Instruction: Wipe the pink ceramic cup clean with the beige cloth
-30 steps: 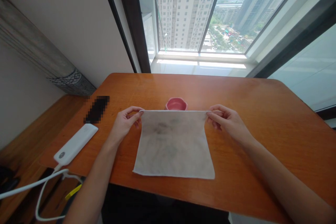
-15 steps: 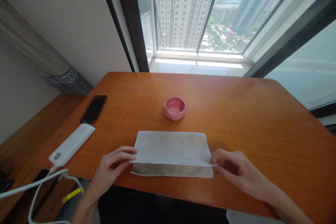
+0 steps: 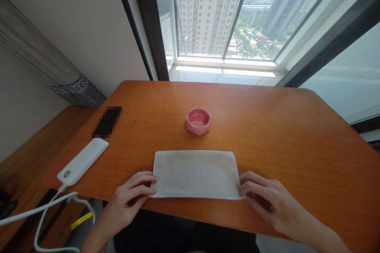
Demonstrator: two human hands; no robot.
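From my remote seat I am taking the pink bowl (image 3: 198, 121) as my landmark, since it is standing alone near the middle of the wooden table (image 3: 282, 138). The pale cloth (image 3: 196, 174) is lying flat on the near side of the bowl, apart from it, with its long sides running crosswise; I cannot tell from above how many layers are lying there. My left hand (image 3: 126, 197), nearer than the bowl and to its left, is holding the cloth at the near left corner, fingers narrow, a couple of fingertips resting on top. My right hand (image 3: 271, 201), nearer than the bowl and to its right, is holding the opposite near corner, fingers curling in around the edge. I am judging that both hands are gripping the ends so that the near edge is staying straight and the cloth is not wrinkling; how firmly they are pressing I cannot tell. The white power bank (image 3: 83, 162) is lying left of the bowl and nearer than it, probably placed there so that its white cable (image 3: 38, 208) is hanging off the side. A dark blurred object (image 3: 107, 121) is lying directly left of the bowl, too masked for naming.
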